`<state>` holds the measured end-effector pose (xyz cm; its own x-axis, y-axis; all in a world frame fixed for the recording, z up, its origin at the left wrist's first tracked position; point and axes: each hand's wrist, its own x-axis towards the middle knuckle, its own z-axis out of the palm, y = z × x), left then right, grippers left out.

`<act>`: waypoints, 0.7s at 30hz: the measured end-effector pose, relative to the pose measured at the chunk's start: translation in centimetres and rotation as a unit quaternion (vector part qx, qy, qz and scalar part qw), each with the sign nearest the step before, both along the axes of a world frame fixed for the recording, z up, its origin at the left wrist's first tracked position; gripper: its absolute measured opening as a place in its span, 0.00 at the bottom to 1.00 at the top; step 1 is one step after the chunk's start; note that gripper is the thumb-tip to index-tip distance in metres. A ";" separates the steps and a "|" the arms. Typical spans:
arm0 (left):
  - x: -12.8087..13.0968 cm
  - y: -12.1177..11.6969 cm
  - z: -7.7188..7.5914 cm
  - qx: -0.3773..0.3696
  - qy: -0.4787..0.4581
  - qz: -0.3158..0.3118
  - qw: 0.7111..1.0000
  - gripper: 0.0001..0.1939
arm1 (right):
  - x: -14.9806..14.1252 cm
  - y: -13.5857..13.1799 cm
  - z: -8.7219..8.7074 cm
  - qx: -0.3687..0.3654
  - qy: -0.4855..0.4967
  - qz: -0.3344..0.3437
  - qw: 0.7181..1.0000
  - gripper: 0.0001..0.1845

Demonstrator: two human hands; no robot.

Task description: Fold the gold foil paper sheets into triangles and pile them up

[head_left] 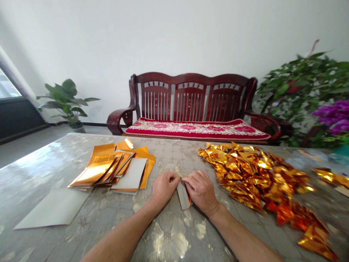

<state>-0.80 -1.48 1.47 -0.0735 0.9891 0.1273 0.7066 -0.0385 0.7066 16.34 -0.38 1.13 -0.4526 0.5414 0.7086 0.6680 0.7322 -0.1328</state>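
A folded strip of foil paper [183,196], pale grey outside with a sliver of gold at its right edge, lies between my hands over the table. My left hand [165,186] pinches its far end from the left, thumb and fingers pressed together. My right hand [201,191] grips the same end and the right side, fingers curled. The two hands nearly meet at the far tip, which their fingers partly hide. Left of them sits a loose stack of gold foil paper sheets [105,165], some with the grey side up. To the right spreads a heap of folded gold foil pieces [245,171].
A single pale sheet [54,207] lies flat at the left of the patterned table [109,233]. Clear plastic [307,158] and another gold piece [331,177] rest at the far right. Beyond the table stand a wooden bench [191,98] and potted plants [65,98].
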 end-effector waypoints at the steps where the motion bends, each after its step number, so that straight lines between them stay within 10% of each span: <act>1: 0.0 0.1 0.0 -0.005 0.001 -0.003 1.000 0.13 | 0.0 0.0 0.0 0.004 -0.005 -0.001 1.000 0.07; 21: 0.4 0.4 1.0 -0.073 0.055 0.002 0.996 0.14 | 0.1 0.2 -0.1 -0.014 -0.058 -0.007 0.998 0.08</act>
<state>-0.43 -1.09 2.49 -0.0716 0.9974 -0.0106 0.7798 0.0626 0.6229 16.44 -0.16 0.98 -0.5234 0.5671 0.6360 0.6903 0.7198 -0.0737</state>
